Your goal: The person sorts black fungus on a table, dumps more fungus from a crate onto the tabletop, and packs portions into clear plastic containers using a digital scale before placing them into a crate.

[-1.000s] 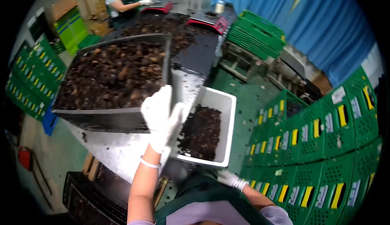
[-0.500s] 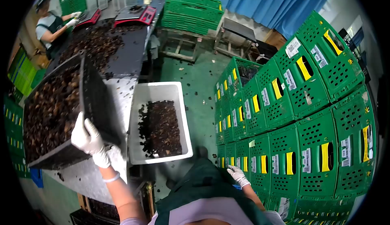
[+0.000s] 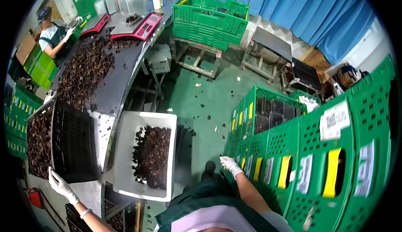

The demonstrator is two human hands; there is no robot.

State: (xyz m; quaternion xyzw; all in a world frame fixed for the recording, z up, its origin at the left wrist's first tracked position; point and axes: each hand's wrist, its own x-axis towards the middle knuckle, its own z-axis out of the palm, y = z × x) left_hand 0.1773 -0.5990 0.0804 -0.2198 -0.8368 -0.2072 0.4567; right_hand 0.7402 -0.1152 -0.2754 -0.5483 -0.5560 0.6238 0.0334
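A black plastic crate (image 3: 75,144) stands tilted at the near left end of the table, its slatted side towards me. Dark brown, crinkled pieces (image 3: 39,142) fill its far side. My left hand (image 3: 62,187), in a white glove, grips the crate's near lower edge, its fingers partly hidden. Right of the crate, a white tub (image 3: 172,158) holds a heap of similar dark pieces (image 3: 153,158). My right hand (image 3: 231,166), also gloved, is beside the stacked green crates (image 3: 272,148) with its fingers extended; whether it touches them I cannot tell.
More dark pieces (image 3: 86,71) cover the dark table (image 3: 121,77), near a red scale (image 3: 144,26). A co-worker (image 3: 52,37) stands across it. Green crates (image 3: 209,23) sit on a wheeled stand behind. Scraps dot the green floor (image 3: 194,102).
My view has shifted forward. The black crate sits farther left in view, with more of its slatted side showing. My left hand is lower on its edge; my right hand has moved forward along the green crates.
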